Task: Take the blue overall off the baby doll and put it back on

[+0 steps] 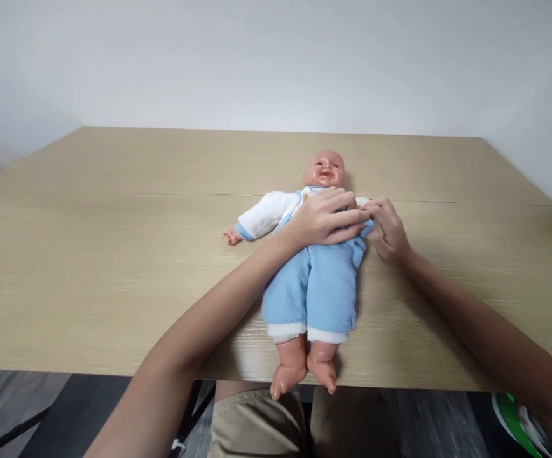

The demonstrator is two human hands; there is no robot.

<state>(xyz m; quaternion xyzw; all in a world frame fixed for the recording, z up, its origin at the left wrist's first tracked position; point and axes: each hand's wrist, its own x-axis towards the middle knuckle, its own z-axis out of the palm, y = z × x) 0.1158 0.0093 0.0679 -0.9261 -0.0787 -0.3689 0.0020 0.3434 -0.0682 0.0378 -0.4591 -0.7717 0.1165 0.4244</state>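
Note:
A baby doll (315,289) in a blue and white fleece suit lies on its back on the wooden table (114,254), head away from me, feet hanging over the near edge. My left hand (326,217) rests flat across the doll's chest, fingers stretched out to the right. My right hand (386,232) is at the doll's right-hand side, fingers curled and pinching the blue cloth near the doll's arm, which is hidden behind my hands. The doll's other arm (257,221) in a white sleeve lies stretched out to the left.
The light wood table runs to a white wall (276,63) at the back. My knees in beige trousers (266,423) show below the near edge. A green and white object (514,423) lies on the floor at the lower right.

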